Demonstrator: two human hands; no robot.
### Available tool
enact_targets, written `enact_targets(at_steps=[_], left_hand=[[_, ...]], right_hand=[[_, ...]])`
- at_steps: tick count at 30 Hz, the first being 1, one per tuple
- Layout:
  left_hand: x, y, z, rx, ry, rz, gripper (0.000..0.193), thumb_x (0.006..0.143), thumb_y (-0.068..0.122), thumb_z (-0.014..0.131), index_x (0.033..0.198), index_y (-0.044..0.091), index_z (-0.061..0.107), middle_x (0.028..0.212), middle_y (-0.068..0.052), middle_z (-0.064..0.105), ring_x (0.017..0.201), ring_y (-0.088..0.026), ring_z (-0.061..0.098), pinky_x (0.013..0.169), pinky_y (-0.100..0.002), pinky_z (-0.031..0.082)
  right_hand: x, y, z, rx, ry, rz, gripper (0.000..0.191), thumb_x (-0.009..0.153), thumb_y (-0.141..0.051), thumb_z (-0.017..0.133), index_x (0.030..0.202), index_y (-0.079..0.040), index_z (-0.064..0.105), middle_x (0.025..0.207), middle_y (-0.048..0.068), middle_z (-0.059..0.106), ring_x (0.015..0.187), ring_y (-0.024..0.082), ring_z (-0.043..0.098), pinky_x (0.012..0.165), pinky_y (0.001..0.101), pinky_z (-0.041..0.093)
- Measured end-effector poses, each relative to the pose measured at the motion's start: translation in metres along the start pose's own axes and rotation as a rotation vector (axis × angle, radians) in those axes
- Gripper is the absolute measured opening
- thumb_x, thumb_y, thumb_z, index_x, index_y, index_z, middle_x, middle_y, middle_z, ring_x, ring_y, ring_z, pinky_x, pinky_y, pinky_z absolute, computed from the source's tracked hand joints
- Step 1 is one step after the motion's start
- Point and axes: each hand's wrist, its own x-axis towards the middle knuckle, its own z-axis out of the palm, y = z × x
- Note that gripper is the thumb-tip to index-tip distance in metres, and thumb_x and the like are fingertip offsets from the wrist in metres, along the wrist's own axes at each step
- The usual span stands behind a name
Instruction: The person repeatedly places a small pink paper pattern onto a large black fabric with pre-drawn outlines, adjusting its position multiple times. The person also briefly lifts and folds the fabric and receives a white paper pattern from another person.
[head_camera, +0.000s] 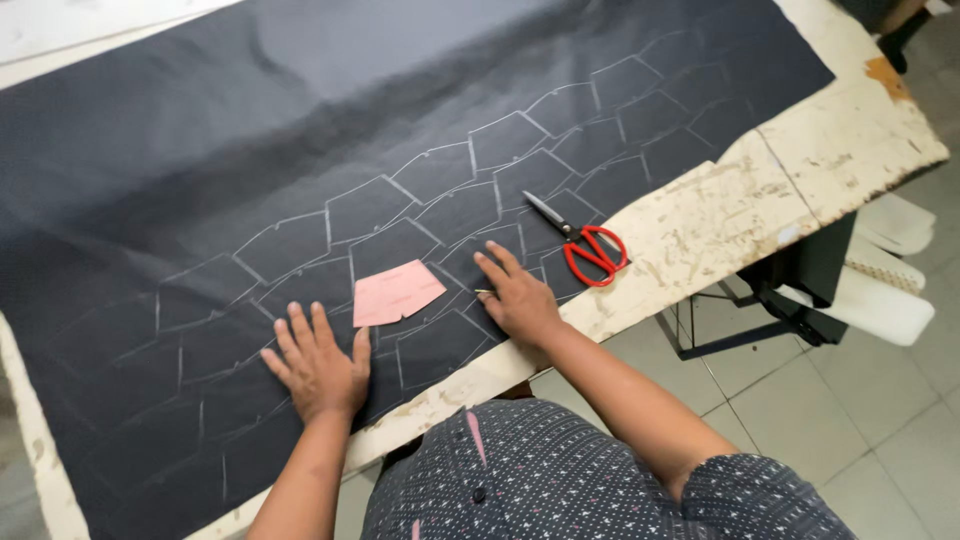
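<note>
A large sheet of black fabric (300, 120) covers the table, marked with several chalk outlines of one repeated shape. A pink paper pattern piece (396, 293) lies on it between my hands. My left hand (318, 365) rests flat on the fabric, fingers spread, just below and left of the pattern. My right hand (518, 297) presses flat on the fabric to the right of the pattern, with what looks like a thin piece of chalk (484, 292) under its thumb side. Red-handled scissors (580, 243) lie on the fabric beyond my right hand.
The worn white table (820, 150) shows along the near and right edges. A black frame and white stacked items (880, 290) stand on the tiled floor to the right of the table.
</note>
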Motion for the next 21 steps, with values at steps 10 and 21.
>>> enact_targets(at_steps=[10,21], left_hand=[[-0.009,0.035,-0.008,0.057,0.029,0.006,0.087,0.094,0.065,0.044,0.158,0.008,0.036,0.166,-0.019,0.026,0.154,-0.039,0.019,0.121,-0.063,0.009],[-0.005,0.037,0.001,0.078,0.077,0.002,0.087,0.093,0.067,0.042,0.158,0.010,0.036,0.168,-0.016,0.027,0.156,-0.036,0.021,0.124,-0.062,0.010]], right_hand=[[-0.020,0.096,-0.066,0.011,0.238,0.277,0.062,0.087,-0.024,0.072,0.143,-0.011,0.049,0.153,0.010,0.046,0.125,0.033,0.060,0.095,0.0437,0.053],[0.014,0.142,-0.082,0.113,0.270,0.237,0.051,0.091,-0.026,0.071,0.139,-0.014,0.057,0.146,0.006,0.054,0.125,0.032,0.062,0.101,0.0404,0.053]])
